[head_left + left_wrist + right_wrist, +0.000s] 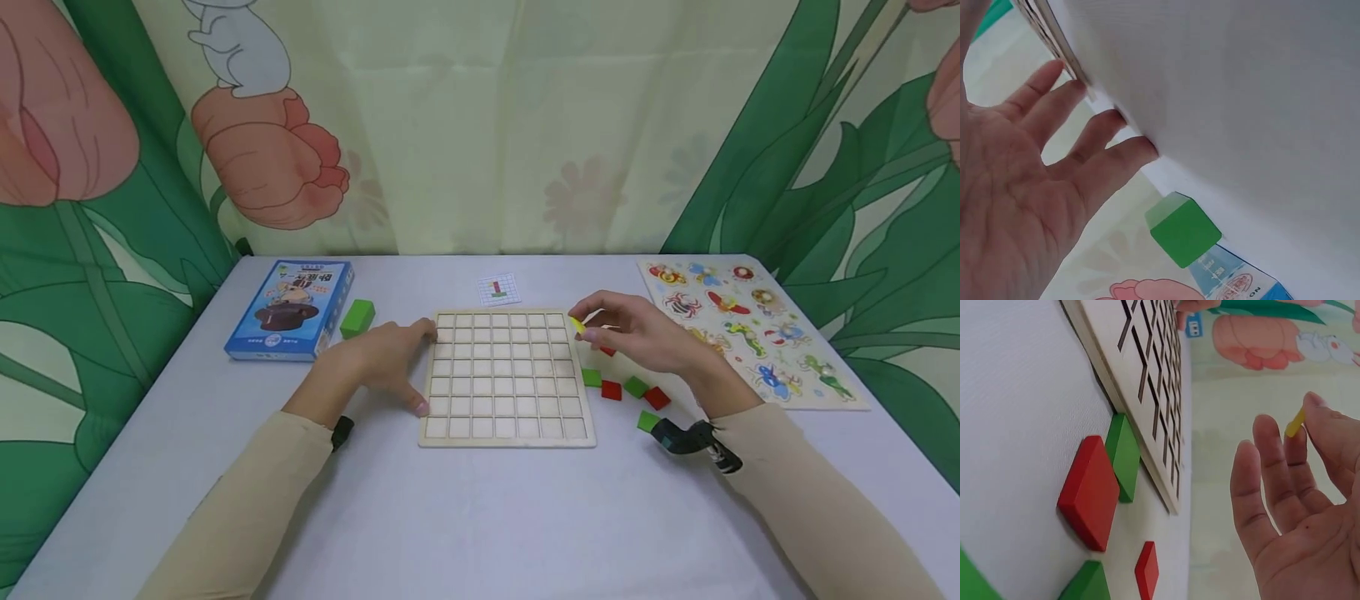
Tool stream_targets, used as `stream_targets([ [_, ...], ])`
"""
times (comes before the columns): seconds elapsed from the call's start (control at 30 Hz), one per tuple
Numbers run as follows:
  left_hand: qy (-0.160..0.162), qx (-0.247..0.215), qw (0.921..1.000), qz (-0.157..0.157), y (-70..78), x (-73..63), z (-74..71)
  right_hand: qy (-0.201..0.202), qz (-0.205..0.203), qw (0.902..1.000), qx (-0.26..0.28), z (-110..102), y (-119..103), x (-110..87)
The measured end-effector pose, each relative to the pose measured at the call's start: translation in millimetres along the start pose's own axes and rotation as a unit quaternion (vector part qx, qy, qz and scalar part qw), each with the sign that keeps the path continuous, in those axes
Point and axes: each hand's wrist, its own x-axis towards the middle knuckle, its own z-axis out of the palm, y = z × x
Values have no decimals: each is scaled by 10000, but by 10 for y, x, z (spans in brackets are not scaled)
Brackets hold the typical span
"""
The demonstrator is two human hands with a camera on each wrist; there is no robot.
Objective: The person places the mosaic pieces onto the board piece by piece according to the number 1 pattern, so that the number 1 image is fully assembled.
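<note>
A square wooden grid board [480,443] lies flat on the white table. My left hand [382,360] touches the board's left edge, its thumb and fingers spread apart. Thumb and fingertip of my right hand [645,332] pinch a small yellow tile [1295,423] just above the table, beside the board's upper right corner. Below that hand lie loose tiles: a green tile [592,377] against the board's right edge, a red tile [611,390] next to it, and several more red and green ones. The right wrist view shows the other fingers relaxed.
Behind the board lies a small card [498,289] with a red and green figure on a grid. A blue box [288,308] and a green block [357,318] stand at the left. On the right is a board of insect pictures [772,333]. A printed curtain [480,167] hangs behind.
</note>
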Motion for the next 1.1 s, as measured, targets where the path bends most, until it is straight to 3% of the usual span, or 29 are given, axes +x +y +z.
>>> stream_targets([
  [0.33,-24,-72,9999,87,34,-59,48,-107,-107,9998,89,121,-68,272],
  [0.57,81,-336,9982,496,-27,-43,60,-248,-302,9991,154,157,-146,488],
  [0.77,-56,-491,9959,753,-44,-14,64,-438,-302,9983,223,244,-133,632],
  [1.0,-218,105,9995,218,-3,-52,-10,-627,-366,9972,-205,388,-136,888],
  [1.1,-251,131,9994,217,12,-56,-18,-613,-400,9968,-313,441,-106,969],
])
